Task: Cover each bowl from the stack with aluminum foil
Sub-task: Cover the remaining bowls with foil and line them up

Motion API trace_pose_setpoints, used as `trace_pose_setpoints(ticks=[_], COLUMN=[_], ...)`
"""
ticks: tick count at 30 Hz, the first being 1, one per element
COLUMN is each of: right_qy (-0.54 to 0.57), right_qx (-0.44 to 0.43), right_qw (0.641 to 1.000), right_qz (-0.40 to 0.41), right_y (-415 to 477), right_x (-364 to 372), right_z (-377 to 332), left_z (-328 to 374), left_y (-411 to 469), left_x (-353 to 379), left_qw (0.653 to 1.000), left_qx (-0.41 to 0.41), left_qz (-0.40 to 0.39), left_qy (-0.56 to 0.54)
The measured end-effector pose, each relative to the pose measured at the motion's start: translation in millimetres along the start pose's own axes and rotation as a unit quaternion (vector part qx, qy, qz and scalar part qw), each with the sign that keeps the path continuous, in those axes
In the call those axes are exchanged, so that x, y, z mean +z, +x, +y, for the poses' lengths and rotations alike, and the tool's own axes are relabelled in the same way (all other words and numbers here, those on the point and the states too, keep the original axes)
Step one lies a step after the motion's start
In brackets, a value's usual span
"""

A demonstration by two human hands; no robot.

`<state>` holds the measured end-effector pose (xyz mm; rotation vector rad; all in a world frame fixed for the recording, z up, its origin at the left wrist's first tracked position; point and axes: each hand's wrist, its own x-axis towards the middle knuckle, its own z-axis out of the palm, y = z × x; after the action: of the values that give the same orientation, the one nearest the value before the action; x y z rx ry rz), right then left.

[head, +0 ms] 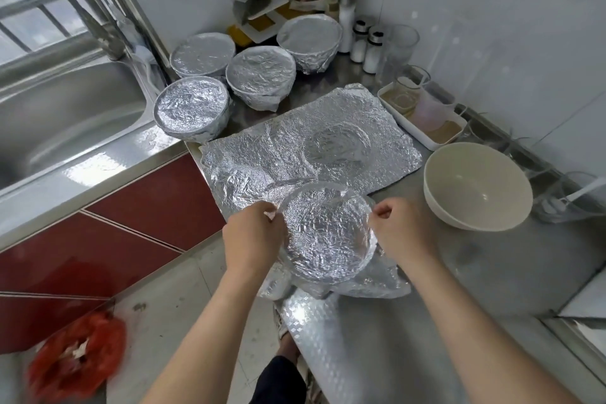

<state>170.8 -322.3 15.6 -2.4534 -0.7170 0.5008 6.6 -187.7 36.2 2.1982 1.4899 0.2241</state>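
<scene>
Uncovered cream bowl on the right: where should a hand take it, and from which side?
With the right hand, pinch the rim of the cream bowl at its near left edge, thumb inside, fingers outside, coming from above. It stands upright with its mouth open, and its rounded wall looks too wide to wrap. The white tray crowds its far side.

the foil (328, 233) at the front edge of the counter (492, 272) is bright silver and crinkled, like the flat sheet (288, 147) behind it and the four wrapped bowls (259, 75) at the back left. the bare bowl (475, 187) by the right edge is cream. the counter is dull grey; its front strip (328, 354) has a silver diamond pattern. the cupboard doors (147, 207) are dark red.
</scene>
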Motion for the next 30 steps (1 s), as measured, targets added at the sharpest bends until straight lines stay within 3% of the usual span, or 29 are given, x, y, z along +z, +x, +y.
trace_pose_setpoints(ticks=[6,10,13,16,20,25,27,30], right_qy=[-0.08,-0.072,-0.046,0.033,0.171,0.268,0.321,0.324], right_qx=[-0.081,-0.115,-0.133,-0.077,0.103,0.232,0.252,0.234], right_qw=[0.993,0.991,0.99,0.994,0.968,0.93,0.91,0.914], right_qz=[0.012,-0.002,-0.004,0.074,0.155,0.098,0.07,0.065], right_y=[25.7,37.5,36.0,26.0,3.8,-13.4,-8.6,2.3], right_x=[-16.8,5.3,16.0,4.8,-1.4,21.0,28.4,36.6], right_z=[-28.5,-38.7,-37.5,-25.3,14.5,36.8,34.9,26.8], left_z=[1.2,-9.0,-11.5,-2.7,14.6,29.7,29.2,26.1], left_y=[-35.3,-52.7,-53.0,-39.8,-10.1,28.2,35.4,33.6], left_x=[-9.0,7.4,14.6,12.9,22.8,48.5,56.8,61.2], left_qw=[0.998,0.993,0.994,0.997,0.988,0.971,0.964,0.958], left_qx=[-0.02,-0.046,-0.026,0.033,0.151,0.223,0.244,0.274], left_qz=[-0.029,-0.084,-0.101,-0.063,-0.008,-0.063,-0.073,-0.062], left_qy=[-0.054,-0.064,-0.013,0.043,0.007,0.065,0.074,0.06])
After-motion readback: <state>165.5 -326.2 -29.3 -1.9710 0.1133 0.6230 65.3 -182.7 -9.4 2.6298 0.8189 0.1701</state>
